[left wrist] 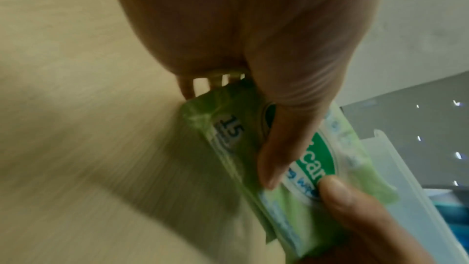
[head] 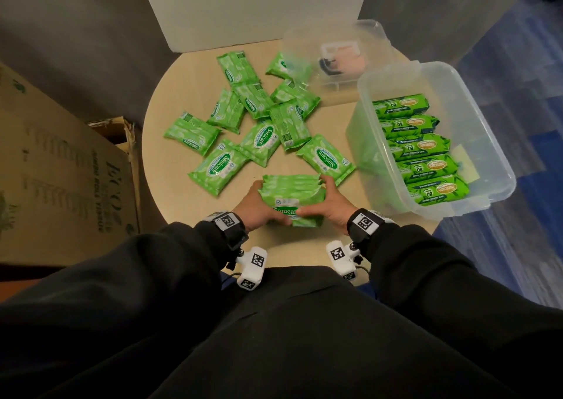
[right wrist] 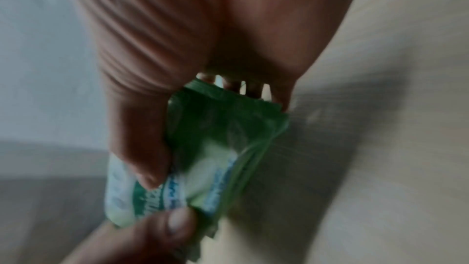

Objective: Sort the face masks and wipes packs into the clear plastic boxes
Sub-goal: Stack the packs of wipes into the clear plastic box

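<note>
A stack of small green wipes packs (head: pixel 291 196) sits near the front edge of the round table (head: pixel 173 100). My left hand (head: pixel 259 206) grips the stack's left side and my right hand (head: pixel 330 205) grips its right side, both thumbs on the top pack. The wrist views show the same stack (left wrist: pixel 291 168) (right wrist: pixel 220 148) pinched between thumb and fingers, blurred. Several more small packs (head: pixel 253 118) lie scattered mid-table. A large clear box (head: pixel 487 155) at the right holds several big wipes packs (head: pixel 423 149). A smaller clear box (head: pixel 332 54) stands behind, with something white and dark inside.
A brown cardboard carton (head: pixel 61 167) stands on the floor at the left. A white block (head: pixel 249 5) rises behind the table. Blue carpet (head: pixel 524 203) lies to the right. My black sleeves fill the foreground.
</note>
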The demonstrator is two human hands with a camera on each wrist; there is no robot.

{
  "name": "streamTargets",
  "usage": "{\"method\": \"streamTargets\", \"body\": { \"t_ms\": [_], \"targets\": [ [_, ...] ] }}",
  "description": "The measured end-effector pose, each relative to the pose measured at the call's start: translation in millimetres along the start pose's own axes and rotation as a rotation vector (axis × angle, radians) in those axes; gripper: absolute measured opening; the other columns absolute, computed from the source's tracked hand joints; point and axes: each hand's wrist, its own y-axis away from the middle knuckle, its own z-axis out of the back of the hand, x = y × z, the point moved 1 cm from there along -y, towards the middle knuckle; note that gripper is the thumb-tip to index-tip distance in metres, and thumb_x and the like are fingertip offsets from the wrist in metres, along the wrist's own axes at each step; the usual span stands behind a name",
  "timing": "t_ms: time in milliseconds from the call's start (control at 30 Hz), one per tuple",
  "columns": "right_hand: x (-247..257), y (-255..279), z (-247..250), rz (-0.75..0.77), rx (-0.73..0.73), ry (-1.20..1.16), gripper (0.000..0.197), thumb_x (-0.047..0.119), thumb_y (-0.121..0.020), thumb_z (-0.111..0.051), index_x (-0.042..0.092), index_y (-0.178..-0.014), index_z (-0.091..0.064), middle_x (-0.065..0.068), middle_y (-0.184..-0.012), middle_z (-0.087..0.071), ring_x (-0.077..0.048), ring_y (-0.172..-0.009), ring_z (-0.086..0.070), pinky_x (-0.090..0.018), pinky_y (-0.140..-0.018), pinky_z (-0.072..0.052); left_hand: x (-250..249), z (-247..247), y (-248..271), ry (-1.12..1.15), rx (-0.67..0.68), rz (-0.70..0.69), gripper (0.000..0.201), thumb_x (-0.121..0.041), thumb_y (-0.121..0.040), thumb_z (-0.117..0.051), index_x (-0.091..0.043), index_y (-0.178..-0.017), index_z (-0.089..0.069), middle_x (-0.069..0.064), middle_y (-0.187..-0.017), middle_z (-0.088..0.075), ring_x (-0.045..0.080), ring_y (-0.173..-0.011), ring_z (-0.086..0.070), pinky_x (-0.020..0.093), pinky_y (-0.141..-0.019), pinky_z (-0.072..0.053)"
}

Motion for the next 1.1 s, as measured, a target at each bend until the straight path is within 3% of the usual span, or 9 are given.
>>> {"method": "streamTargets", "body": {
  "t_ms": [67,133,200,267,367,533,700,867,1100],
  "targets": [
    [5,-3,1,0.146,-0.003,0.16,0.114,0.004,-0.057,-0.098,0.024,-0.143,-0.024,-0.004,-0.136,-0.052,-0.015,-0.121,-0.058,-0.031,-0.106,-0.047,-3,4,1,-0.11,-0.084,-0.094,0.123,-0.009,-0.051,-0.101,-0.007,-0.148,-0.026,0.003,-0.128,-0.061,0.021,-0.12,-0.061,0.036,-0.105,-0.049],
    [6,-9,1,0.243,0.026,0.234,0.122,0.001,-0.056,-0.098,0.025,-0.148,-0.022,-0.003,-0.143,-0.046,-0.014,-0.127,-0.055,-0.026,-0.109,-0.045,-8,8,0,-0.235,-0.125,-0.162,0.121,-0.013,-0.059,-0.099,-0.012,-0.151,-0.02,0.003,-0.124,-0.062,0.025,-0.112,-0.063,0.035,-0.094,-0.05],
    [2,-13,-1,0.257,0.038,0.322,0.129,0.005,-0.053,-0.1,0.027,-0.153,-0.021,0.001,-0.142,-0.047,-0.014,-0.13,-0.054,-0.03,-0.112,-0.043,-8,10,-3,-0.379,-0.149,-0.196,0.122,-0.018,-0.063,-0.096,-0.018,-0.156,-0.017,0.008,-0.122,-0.066,0.03,-0.103,-0.066,0.035,-0.086,-0.05],
    [-2,-14,-3,0.236,0.024,0.43,0.127,0.012,-0.051,-0.101,0.034,-0.148,-0.023,0.006,-0.134,-0.05,-0.015,-0.126,-0.055,-0.036,-0.113,-0.043,-3,12,-4,-0.501,-0.113,-0.214,0.13,-0.024,-0.061,-0.096,-0.024,-0.16,-0.012,0.009,-0.129,-0.065,0.034,-0.108,-0.067,0.036,-0.087,-0.05],
    [-7,-16,-2,0.236,-0.011,0.507,0.126,0.024,-0.045,-0.103,0.046,-0.14,-0.023,0.007,-0.13,-0.051,-0.018,-0.125,-0.055,-0.042,-0.113,-0.044,5,16,-5,-0.667,-0.102,-0.265,0.137,-0.045,-0.049,-0.097,-0.027,-0.158,-0.015,0.007,-0.14,-0.06,0.035,-0.121,-0.061,0.041,-0.099,-0.049],
    [-13,-17,0,0.259,-0.027,0.538,0.132,0.055,-0.03,-0.098,0.05,-0.139,-0.023,0.001,-0.138,-0.051,-0.02,-0.129,-0.051,-0.047,-0.113,-0.042,9,28,-13,-0.756,-0.062,-0.336,0.14,-0.063,-0.048,-0.093,-0.02,-0.158,-0.018,0.009,-0.14,-0.059,0.034,-0.123,-0.058,0.042,-0.1,-0.047],
    [-19,-13,-4,0.304,-0.055,0.635,0.13,0.055,-0.038,-0.098,0.04,-0.145,-0.025,0.0,-0.139,-0.052,-0.02,-0.128,-0.049,-0.044,-0.113,-0.04,4,40,-21,-0.82,-0.042,-0.37,0.147,-0.072,-0.041,-0.089,-0.033,-0.159,-0.012,0.01,-0.138,-0.06,0.034,-0.122,-0.057,0.046,-0.104,-0.047],
    [-24,-8,-13,0.38,-0.14,0.669,0.111,0.057,-0.047,-0.094,0.026,-0.139,-0.039,0.001,-0.125,-0.062,-0.021,-0.115,-0.059,-0.042,-0.102,-0.05,10,37,-19,-0.841,-0.069,-0.417,0.124,-0.073,-0.048,-0.086,-0.022,-0.15,-0.038,0.006,-0.135,-0.06,0.033,-0.119,-0.058,0.045,-0.102,-0.046],
    [-20,-9,-12,0.36,-0.096,0.7,0.104,0.061,-0.047,-0.093,0.031,-0.132,-0.04,0.009,-0.111,-0.07,-0.019,-0.101,-0.068,-0.041,-0.096,-0.054,12,33,-12,-0.778,-0.064,-0.435,0.111,-0.077,-0.058,-0.08,-0.021,-0.146,-0.042,0.001,-0.137,-0.06,0.028,-0.124,-0.059,0.044,-0.104,-0.046]
  ]
}}
